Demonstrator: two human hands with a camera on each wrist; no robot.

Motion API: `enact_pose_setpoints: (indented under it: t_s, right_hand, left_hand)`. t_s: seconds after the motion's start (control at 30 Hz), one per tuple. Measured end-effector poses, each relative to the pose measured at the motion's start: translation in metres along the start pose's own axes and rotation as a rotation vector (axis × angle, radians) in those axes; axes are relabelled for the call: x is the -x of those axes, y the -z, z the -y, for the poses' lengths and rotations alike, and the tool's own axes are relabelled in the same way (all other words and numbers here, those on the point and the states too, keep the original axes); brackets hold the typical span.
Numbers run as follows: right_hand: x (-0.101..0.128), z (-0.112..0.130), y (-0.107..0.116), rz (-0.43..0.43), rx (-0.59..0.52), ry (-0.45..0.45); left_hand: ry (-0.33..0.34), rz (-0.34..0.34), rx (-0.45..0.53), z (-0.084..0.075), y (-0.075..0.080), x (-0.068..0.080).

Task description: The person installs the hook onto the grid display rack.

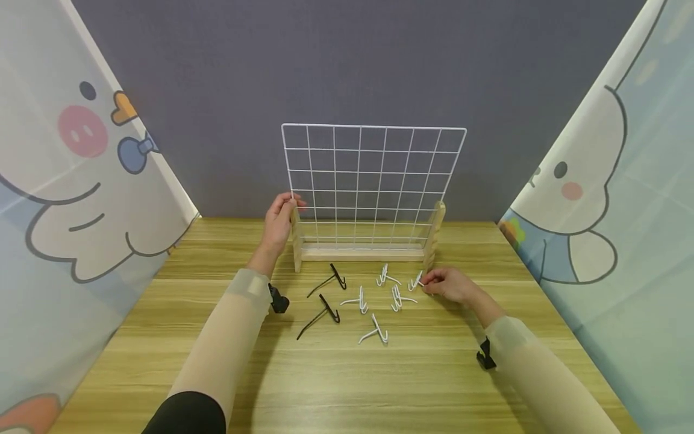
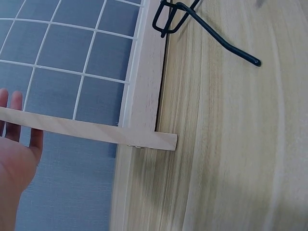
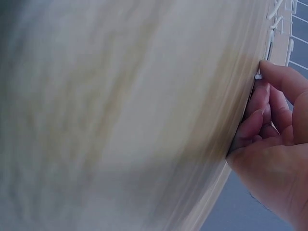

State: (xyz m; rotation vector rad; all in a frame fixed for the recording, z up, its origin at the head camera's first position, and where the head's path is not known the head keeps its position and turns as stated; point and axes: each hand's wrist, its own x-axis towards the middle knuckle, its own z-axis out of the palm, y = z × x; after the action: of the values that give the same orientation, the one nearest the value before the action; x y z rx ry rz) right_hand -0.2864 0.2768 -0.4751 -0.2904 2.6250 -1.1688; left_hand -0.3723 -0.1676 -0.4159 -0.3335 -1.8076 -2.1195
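A white wire grid rack (image 1: 374,172) stands upright in a wooden base. At its left side, my left hand (image 1: 278,223) grips the wooden post (image 2: 67,126), with fingers reaching behind it in the left wrist view. My right hand (image 1: 450,284) pinches the end of a small white hook (image 1: 415,281) just in front of the right post (image 1: 434,235). In the right wrist view, thumb and forefinger meet at the hook's tip (image 3: 258,76); most of that hook is hidden there.
Other white hooks (image 1: 376,330) lie scattered before the rack. Two black hooks (image 1: 329,309) are on the left, one (image 2: 216,36) near the base. The wood-grain table (image 1: 336,386) ends at a grey back wall (image 1: 374,60), with cartoon-printed cloths (image 1: 54,199) at both sides.
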Motion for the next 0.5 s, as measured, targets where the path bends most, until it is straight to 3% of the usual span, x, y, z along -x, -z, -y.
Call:
enact_pose_setpoints:
  t_s: [0.33, 0.5]
  right_hand:
    - [0.0029, 0.0009, 0.0046, 0.015, -0.063, -0.028]
    - [0.0032, 0.0018, 0.0086, 0.017, -0.107, 0.003]
  left_hand:
    - [0.011, 0.010, -0.064, 0.0008, 0.0009, 0.0007]
    - [-0.003, 0.012, -0.066, -0.0016, 0.0010, 0.0024]
